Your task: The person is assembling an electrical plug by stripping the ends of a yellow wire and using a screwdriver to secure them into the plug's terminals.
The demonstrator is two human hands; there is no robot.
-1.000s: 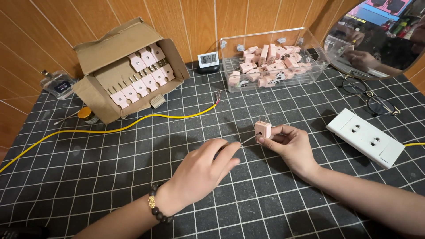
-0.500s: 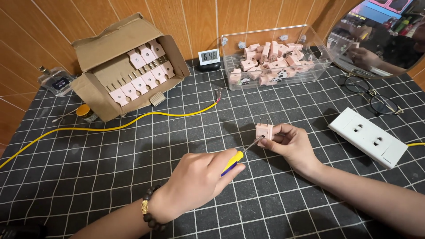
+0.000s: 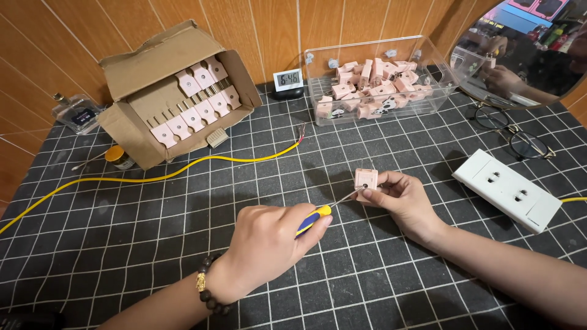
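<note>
Left hand (image 3: 269, 241), lower centre, was closed around screwdriver (image 3: 324, 209); tip touched pink plug (image 3: 365, 181). Right hand (image 3: 406, 201), centre right, pinched plug with fingers. White socket strip (image 3: 507, 189) lay at right. Yellow wire (image 3: 153, 177) crossed mat. Cardboard box (image 3: 177, 91) stood upper left, clear bin (image 3: 379, 79) top centre.

the mat (image 3: 183, 244) is black with a white grid. pale pink block (image 3: 365, 181) at three o'clock of the blue-and-yellow screwdriver handle (image 3: 313, 218); yellow wire (image 3: 183, 174) at ten, white socket strip (image 3: 506, 189) far right.
</note>
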